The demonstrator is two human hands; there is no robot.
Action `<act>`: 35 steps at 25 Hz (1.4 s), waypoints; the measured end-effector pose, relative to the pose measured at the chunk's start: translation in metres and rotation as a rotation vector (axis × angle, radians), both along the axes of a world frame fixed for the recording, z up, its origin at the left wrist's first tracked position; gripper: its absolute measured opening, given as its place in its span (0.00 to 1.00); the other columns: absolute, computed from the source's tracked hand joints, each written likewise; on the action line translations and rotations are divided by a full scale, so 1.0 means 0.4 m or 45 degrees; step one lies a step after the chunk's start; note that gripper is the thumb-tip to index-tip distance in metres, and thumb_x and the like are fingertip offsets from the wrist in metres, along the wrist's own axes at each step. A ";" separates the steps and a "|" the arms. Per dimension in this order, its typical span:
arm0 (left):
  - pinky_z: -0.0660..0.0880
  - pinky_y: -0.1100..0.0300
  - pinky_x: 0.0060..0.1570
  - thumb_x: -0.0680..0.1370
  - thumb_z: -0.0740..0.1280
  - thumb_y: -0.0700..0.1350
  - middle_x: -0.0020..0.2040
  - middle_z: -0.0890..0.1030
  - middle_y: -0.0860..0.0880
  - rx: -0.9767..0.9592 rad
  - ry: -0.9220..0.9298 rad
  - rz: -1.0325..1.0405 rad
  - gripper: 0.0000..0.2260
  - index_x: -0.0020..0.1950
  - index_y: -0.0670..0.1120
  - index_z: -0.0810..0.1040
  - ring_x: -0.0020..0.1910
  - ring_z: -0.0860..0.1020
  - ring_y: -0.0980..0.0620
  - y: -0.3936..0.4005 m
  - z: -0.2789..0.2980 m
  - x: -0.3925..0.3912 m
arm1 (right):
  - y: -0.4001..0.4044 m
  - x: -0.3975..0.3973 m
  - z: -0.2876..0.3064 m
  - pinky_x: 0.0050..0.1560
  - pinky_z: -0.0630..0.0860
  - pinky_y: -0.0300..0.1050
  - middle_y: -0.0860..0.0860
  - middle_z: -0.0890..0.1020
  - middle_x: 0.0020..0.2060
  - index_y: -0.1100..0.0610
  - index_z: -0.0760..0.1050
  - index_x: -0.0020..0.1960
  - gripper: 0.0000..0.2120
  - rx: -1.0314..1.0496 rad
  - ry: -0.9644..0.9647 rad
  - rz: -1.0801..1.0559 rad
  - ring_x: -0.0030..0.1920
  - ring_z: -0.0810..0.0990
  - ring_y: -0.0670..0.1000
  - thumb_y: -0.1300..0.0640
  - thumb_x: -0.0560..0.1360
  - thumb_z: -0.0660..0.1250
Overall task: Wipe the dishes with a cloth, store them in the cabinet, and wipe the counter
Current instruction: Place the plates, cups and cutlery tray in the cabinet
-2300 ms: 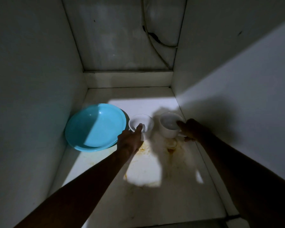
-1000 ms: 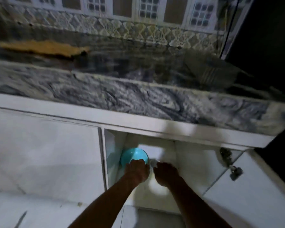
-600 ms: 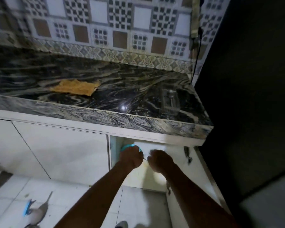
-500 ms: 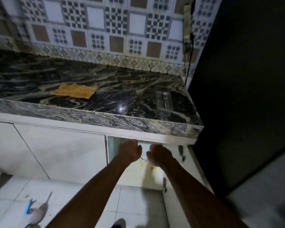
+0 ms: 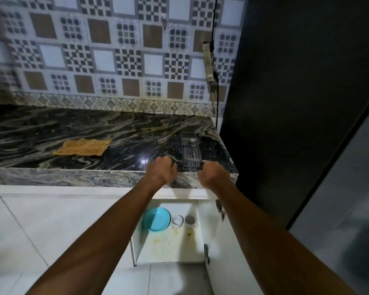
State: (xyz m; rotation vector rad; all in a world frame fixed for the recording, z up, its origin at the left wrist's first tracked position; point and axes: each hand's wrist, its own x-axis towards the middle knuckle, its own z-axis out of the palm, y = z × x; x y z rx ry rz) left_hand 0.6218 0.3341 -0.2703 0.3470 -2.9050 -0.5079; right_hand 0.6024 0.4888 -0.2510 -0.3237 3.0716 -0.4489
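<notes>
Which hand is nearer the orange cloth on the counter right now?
Left. The left hand is at the counter's front edge, to the right of the orange cloth. The right hand is farther right still, past the clear rack.

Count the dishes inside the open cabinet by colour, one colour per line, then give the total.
Blue: 1, the blue plate
White: 2, the small white bowl and the white cup
Total: 3
</notes>
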 end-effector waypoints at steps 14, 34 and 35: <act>0.74 0.51 0.53 0.81 0.55 0.48 0.57 0.80 0.39 -0.129 -0.046 -0.600 0.16 0.58 0.42 0.77 0.55 0.78 0.39 -0.272 -0.043 -0.606 | -0.282 -0.389 -0.158 0.56 0.73 0.48 0.57 0.79 0.59 0.58 0.75 0.61 0.20 -0.179 -0.208 -0.716 0.60 0.78 0.58 0.45 0.80 0.56; 0.75 0.53 0.52 0.77 0.62 0.38 0.57 0.79 0.39 -0.281 -0.143 -0.763 0.11 0.59 0.40 0.76 0.56 0.78 0.39 -0.176 -0.135 -0.970 | -0.061 -0.539 -0.167 0.59 0.74 0.49 0.53 0.76 0.64 0.56 0.72 0.65 0.16 -0.074 -0.330 -1.290 0.64 0.76 0.55 0.57 0.78 0.64; 0.75 0.53 0.52 0.77 0.62 0.38 0.57 0.79 0.39 -0.262 -0.135 -0.767 0.11 0.58 0.39 0.76 0.56 0.78 0.39 -0.180 -0.136 -0.974 | -0.061 -0.543 -0.169 0.59 0.74 0.49 0.54 0.76 0.64 0.56 0.72 0.65 0.16 -0.078 -0.321 -1.287 0.64 0.76 0.56 0.57 0.78 0.64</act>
